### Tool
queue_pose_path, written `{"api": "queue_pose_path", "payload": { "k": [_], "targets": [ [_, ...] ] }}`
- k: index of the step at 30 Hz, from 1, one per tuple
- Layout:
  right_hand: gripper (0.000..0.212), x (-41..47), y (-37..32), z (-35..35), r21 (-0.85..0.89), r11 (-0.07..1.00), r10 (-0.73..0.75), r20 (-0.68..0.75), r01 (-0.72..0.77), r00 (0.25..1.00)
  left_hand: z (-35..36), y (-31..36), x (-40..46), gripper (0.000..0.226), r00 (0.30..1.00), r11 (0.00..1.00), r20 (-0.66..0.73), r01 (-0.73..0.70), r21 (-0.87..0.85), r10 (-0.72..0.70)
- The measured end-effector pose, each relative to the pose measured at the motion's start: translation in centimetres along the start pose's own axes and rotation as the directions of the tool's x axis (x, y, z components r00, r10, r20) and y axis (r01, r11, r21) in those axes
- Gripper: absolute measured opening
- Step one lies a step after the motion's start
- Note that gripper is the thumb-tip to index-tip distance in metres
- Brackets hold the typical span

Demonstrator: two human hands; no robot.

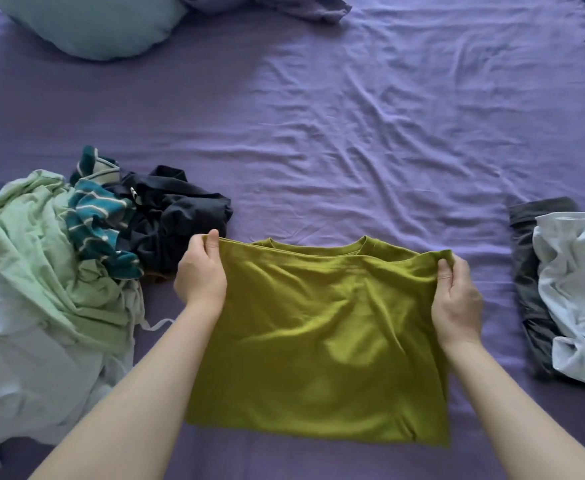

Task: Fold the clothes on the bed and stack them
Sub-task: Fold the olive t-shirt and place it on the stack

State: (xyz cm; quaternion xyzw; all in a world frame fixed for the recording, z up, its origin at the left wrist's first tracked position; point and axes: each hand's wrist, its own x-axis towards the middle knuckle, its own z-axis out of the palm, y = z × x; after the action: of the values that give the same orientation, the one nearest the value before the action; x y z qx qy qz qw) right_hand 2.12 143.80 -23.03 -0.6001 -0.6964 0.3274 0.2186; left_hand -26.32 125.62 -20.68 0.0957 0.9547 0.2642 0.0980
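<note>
Both forearms reach in from the near edge toward an olive-green t-shirt (pixel 319 341) lying on the purple bed sheet (pixel 353 116), near centre. Left hand (pixel 201 275) pinches the shirt's far-left corner between thumb and curled fingers; right hand (pixel 457 299) pinches the far-right corner the same way. That held edge sits just short of the neckline, which shows beyond it, so the shirt is doubled over. Left of it, an unfolded pile: pale green garment (pixel 41 244), teal striped piece (pixel 97 216), black garment (pixel 176 216), white fabric (pixel 24 358) nearest. Right side, well apart from the shirt, white garment (pixel 575 292) lies on top of a dark grey one (pixel 530 271). Far left, a light blue pillow (pixel 93 22).
</note>
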Motion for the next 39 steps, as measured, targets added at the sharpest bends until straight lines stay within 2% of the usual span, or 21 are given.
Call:
{"api": "queue_pose_path", "payload": {
  "k": [4,6,8,9,11,13,14,17,20,22,24,26,29,32,34,36,37,39],
  "targets": [
    [0.047,0.5,1.1,-0.1,-0.115,0.979,0.184,0.120,-0.171,0.976,0.6,0.3,0.6,0.059,0.962,0.985,0.214,0.170,0.007,-0.167],
    [0.048,0.1,1.7,-0.1,-0.167,0.970,0.205,0.159,-0.179,0.966,0.9,0.3,-0.4,0.068,0.975,0.985,0.194,0.076,0.153,-0.105],
    [0.039,-0.1,2.1,0.2,-0.134,0.979,0.174,0.149,-0.155,0.973,1.7,0.7,-2.2,0.065,0.987,0.932,0.081,-0.156,0.327,0.137],
    [0.033,-0.1,2.2,0.3,-0.095,0.984,0.161,0.135,-0.149,0.978,2.4,1.3,-3.3,0.056,0.954,0.896,0.068,-0.299,0.328,0.293],
    [0.026,0.0,2.3,0.4,-0.014,0.987,0.162,0.111,-0.161,0.981,4.1,3.3,-5.8,0.033,0.824,0.810,0.170,-0.564,0.158,0.541],
    [0.021,0.2,2.5,0.3,0.047,0.985,0.158,0.094,-0.163,0.983,6.2,5.9,-8.0,0.018,0.662,0.702,0.291,-0.710,-0.051,0.691],
    [0.017,0.4,2.6,0.3,0.078,0.984,0.154,0.085,-0.161,0.984,7.4,7.4,-8.8,0.018,0.606,0.666,0.325,-0.737,-0.115,0.726],
    [0.008,1.0,2.7,-0.2,0.194,0.968,0.151,0.058,-0.160,0.987,10.8,11.5,-10.6,0.037,0.524,0.638,0.441,-0.754,-0.156,0.728],
    [0.009,1.2,2.9,-0.4,0.200,0.974,0.098,0.037,-0.103,0.995,13.0,14.5,-10.8,0.053,0.438,0.626,0.616,-0.771,-0.117,0.654],
    [0.016,1.2,3.2,-0.6,0.158,0.987,0.023,0.008,-0.024,1.000,13.7,15.6,-10.0,0.048,0.369,0.579,0.711,-0.813,-0.065,0.598],
    [0.019,1.4,3.5,-0.7,0.124,0.992,-0.028,-0.011,0.029,1.000,13.7,15.8,-8.8,0.026,0.327,0.501,0.771,-0.865,0.013,0.546],
    [0.018,1.8,3.7,-0.6,0.090,0.995,-0.036,0.001,0.036,0.999,13.5,15.5,-7.5,0.029,0.358,0.476,0.769,-0.876,0.080,0.530],
    [0.019,2.5,3.8,0.0,0.018,1.000,0.003,0.069,-0.004,0.998,13.9,15.3,-7.0,0.035,0.502,0.540,0.620,-0.829,0.145,0.603],
    [0.026,2.0,3.7,0.0,-0.104,0.994,0.056,0.092,-0.046,0.994,14.7,15.3,-8.7,0.030,0.549,0.555,0.558,-0.812,0.180,0.622],
    [0.031,0.6,3.8,-0.4,-0.135,0.991,0.027,0.046,-0.021,0.999,14.6,14.7,-10.5,0.027,0.617,0.621,0.502,-0.761,0.187,0.606],
    [0.038,-1.5,4.1,-0.8,-0.110,0.992,0.072,0.024,-0.068,0.997,13.7,13.2,-12.5,0.021,0.689,0.687,0.363,-0.709,0.157,0.628],
    [0.040,-2.7,4.3,-1.1,-0.103,0.989,0.106,0.022,-0.103,0.994,13.3,12.1,-13.6,0.015,0.687,0.687,0.286,-0.717,0.117,0.668],
    [0.041,-5.2,5.1,-1.4,-0.140,0.978,0.160,0.031,-0.154,0.987,12.6,9.3,-16.1,0.005,0.603,0.610,0.218,-0.791,0.039,0.768]
  ]
}}
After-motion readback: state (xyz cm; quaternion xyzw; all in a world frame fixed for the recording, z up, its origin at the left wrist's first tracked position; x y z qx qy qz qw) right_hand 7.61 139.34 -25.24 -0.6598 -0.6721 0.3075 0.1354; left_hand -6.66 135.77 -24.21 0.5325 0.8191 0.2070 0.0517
